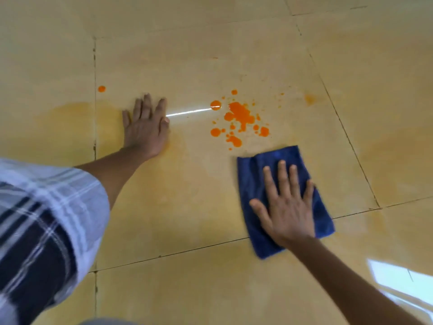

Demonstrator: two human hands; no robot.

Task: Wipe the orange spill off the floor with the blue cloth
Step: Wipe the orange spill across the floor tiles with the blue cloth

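An orange spill (239, 113) of puddles and small drops lies on the beige tiled floor (187, 207), with one stray drop (101, 88) far to the left. The blue cloth (255, 181) lies flat on the floor just below and right of the spill, its top edge close to the lowest drops. My right hand (287, 207) presses flat on the cloth with fingers spread. My left hand (146, 126) rests palm down on the bare floor, left of the spill, holding nothing.
Faint yellowish smears (70, 113) stain the tiles at left and right. Dark grout lines cross the floor. A checked sleeve (46, 219) fills the lower left. A bright window reflection (403, 280) shows at the lower right.
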